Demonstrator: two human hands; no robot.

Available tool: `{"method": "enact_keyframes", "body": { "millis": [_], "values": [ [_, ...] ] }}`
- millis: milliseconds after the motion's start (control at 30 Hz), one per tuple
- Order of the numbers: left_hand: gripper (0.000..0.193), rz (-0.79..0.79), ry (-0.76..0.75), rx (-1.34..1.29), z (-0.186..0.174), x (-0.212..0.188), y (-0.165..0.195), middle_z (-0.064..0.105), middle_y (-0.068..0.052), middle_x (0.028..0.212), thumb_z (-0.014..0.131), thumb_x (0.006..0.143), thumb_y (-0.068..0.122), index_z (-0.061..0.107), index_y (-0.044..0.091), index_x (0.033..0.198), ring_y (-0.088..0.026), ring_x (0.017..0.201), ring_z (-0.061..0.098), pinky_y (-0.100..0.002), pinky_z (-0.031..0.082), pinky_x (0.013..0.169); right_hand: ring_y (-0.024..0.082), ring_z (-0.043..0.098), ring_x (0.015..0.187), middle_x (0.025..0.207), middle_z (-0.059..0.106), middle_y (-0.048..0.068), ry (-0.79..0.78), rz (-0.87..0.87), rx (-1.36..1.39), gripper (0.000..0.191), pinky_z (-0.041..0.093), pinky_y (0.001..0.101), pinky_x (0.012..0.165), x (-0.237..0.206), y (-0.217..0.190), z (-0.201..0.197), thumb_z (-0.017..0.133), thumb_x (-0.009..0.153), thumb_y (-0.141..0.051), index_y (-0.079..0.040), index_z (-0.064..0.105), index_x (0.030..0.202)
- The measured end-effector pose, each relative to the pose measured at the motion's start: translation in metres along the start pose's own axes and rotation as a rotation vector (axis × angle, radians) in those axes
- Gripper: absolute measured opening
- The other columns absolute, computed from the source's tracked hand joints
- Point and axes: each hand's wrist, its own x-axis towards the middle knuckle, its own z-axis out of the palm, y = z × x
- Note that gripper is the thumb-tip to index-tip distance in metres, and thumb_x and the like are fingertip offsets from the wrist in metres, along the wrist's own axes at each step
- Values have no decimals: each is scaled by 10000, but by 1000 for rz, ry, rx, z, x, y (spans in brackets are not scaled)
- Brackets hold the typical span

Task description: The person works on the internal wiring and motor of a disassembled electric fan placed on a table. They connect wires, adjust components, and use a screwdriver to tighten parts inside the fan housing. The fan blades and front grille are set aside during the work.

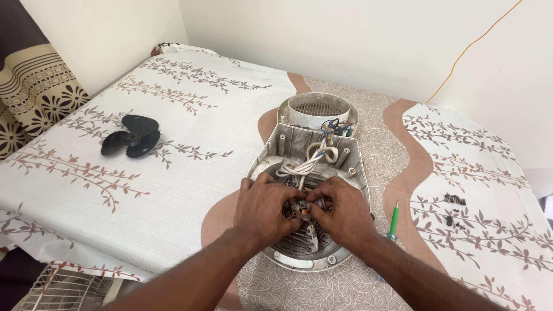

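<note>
Tablecloth [173,173], white with brown leafy sprigs and a wavy tan band down its middle, covers the table and runs to a plain pale wall at the far edge. 2 hands meet over an opened grey-white fan housing [351,161] lying flat on the tan band. The left hand [262,207] has its fingers curled tight, and the right hand [340,210] likewise, both pinching a small metal motor part [300,212] with coppery windings that sits between their fingertips, in the round lower half of the housing. Just beyond the fingers, white wires [308,161] loop up through the housing toward a bundle of blue and red leads [334,126]. Farther off lies a round grille cover [314,109]. Well left of the left fingers, a black fan blade [131,136] rests on the cloth. Right of the right fingers lies a green-handled screwdriver [394,220], and farther right a scatter of small dark screws [454,207]. An orange cord [472,49] climbs the wall. A patterned curtain [29,80] hangs at far left.
</note>
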Motion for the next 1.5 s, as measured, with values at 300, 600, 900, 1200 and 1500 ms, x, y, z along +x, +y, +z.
{"method": "enact_keyframes", "body": {
  "millis": [300, 600, 900, 1200, 1500],
  "values": [
    [489, -38, -45, -6, -4, 0, 1, 746, 80, 1075, 890, 719, 402, 743, 295, 1173, -146, 1145, 523, -393, 311, 1036, 220, 733, 851, 987, 711, 71, 16, 0, 0, 170, 608, 354, 795, 1, 1, 1, 790, 764, -133, -82, 789, 926],
    [484, -21, -25, -7, -3, 0, 0, 742, 60, 1065, 893, 699, 370, 751, 282, 1153, -173, 1132, 524, -400, 323, 1013, 264, 725, 924, 1040, 757, 72, 44, -16, -97, 245, 572, 401, 858, -4, -12, 0, 785, 770, -151, -123, 821, 1010],
    [476, -14, -10, -23, -4, 0, 0, 734, 50, 1057, 900, 673, 350, 761, 279, 1123, -182, 1141, 525, -405, 322, 1008, 273, 706, 937, 999, 758, 65, 46, -42, -158, 223, 554, 415, 868, -7, -21, -1, 767, 804, -156, -126, 817, 1019],
    [481, -67, -81, -11, -7, 2, 4, 716, 39, 1088, 904, 697, 359, 756, 291, 1149, -170, 1155, 520, -395, 323, 1035, 301, 681, 911, 930, 728, 92, 66, -63, -178, 153, 533, 448, 855, -10, -19, 9, 729, 824, -122, -85, 794, 958],
    [478, -78, -58, -28, -6, 3, 6, 709, 18, 1088, 916, 686, 354, 765, 291, 1135, -176, 1175, 521, -405, 319, 1053, 309, 643, 827, 826, 695, 119, 86, -327, -290, 163, 490, 471, 803, -7, -19, 8, 680, 851, -56, -54, 793, 968]
  ]
}}
